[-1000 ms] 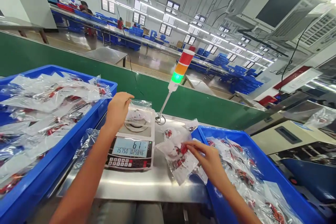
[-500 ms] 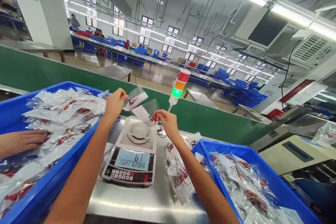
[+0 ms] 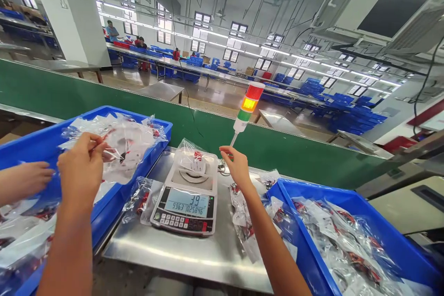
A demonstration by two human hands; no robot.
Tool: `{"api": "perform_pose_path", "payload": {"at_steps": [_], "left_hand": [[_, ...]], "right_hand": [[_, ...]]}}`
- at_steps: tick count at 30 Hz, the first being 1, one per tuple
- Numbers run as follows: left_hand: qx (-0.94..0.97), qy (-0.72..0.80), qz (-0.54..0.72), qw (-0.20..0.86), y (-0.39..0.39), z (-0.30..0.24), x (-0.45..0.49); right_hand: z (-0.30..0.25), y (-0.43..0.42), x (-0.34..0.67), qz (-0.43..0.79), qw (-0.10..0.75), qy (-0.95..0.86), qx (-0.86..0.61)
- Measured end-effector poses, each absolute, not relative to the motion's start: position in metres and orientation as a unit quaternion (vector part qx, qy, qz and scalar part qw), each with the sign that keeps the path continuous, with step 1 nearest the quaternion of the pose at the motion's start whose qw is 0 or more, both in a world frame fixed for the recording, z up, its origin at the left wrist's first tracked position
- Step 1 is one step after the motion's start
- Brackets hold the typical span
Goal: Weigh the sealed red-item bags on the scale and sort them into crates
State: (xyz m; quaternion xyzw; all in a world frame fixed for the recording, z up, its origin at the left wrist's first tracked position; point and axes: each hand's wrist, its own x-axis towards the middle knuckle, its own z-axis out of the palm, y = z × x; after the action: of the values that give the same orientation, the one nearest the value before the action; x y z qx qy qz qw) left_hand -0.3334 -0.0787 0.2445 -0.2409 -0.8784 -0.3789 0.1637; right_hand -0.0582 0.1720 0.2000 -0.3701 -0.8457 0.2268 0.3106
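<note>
My left hand (image 3: 81, 164) is above the left blue bin, fingers pinched on a clear plastic bag (image 3: 130, 150) with red and dark pieces inside. A scale (image 3: 189, 201) stands on the metal table, its display reading 39. Another clear bag (image 3: 196, 163) with a white label and something red rests on the scale's pan. Just right of the pan, my right hand (image 3: 236, 166) hovers with bent fingers and thumb apart, holding nothing. More bags (image 3: 244, 224) lie on the table under my right forearm, and a bag (image 3: 142, 201) lies at the scale's left.
The left bin (image 3: 163, 136) and right bin (image 3: 298, 236) hold many similar bags. Another person's hand (image 3: 26, 180) reaches over the left bin. A signal light (image 3: 249, 106), lit amber, stands behind the scale. A green barrier (image 3: 284, 143) runs along the table's back.
My left hand has moved left from above the scale to the bin. My right hand has let go of a bag, now on the pan. The display went from 61 to 39, the light from green to amber.
</note>
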Motion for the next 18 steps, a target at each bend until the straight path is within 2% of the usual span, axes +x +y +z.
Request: {"api": "perform_pose_path", "payload": {"at_steps": [2, 5, 8, 12, 18], "left_hand": [[-0.158, -0.909, -0.358, 0.145, -0.082, 0.247, -0.331], [-0.123, -0.901, -0.367, 0.196, -0.084, 0.247, -0.331], [-0.219, -0.845, -0.416, 0.256, -0.075, 0.233, -0.324], [-0.389, -0.775, -0.442, 0.229, -0.038, 0.209, -0.296], [-0.517, -0.735, -0.416, 0.14, 0.029, 0.199, -0.268]], "right_hand": [[0.193, 0.166, -0.029, 0.224, 0.296, -0.84, -0.395], [0.173, 0.155, 0.021, 0.196, 0.259, -0.823, -0.466], [0.143, 0.14, 0.063, 0.155, 0.19, -0.797, -0.552], [0.108, 0.129, 0.088, 0.119, 0.108, -0.774, -0.613], [0.103, 0.142, 0.1, 0.108, 0.118, -0.77, -0.618]]}}
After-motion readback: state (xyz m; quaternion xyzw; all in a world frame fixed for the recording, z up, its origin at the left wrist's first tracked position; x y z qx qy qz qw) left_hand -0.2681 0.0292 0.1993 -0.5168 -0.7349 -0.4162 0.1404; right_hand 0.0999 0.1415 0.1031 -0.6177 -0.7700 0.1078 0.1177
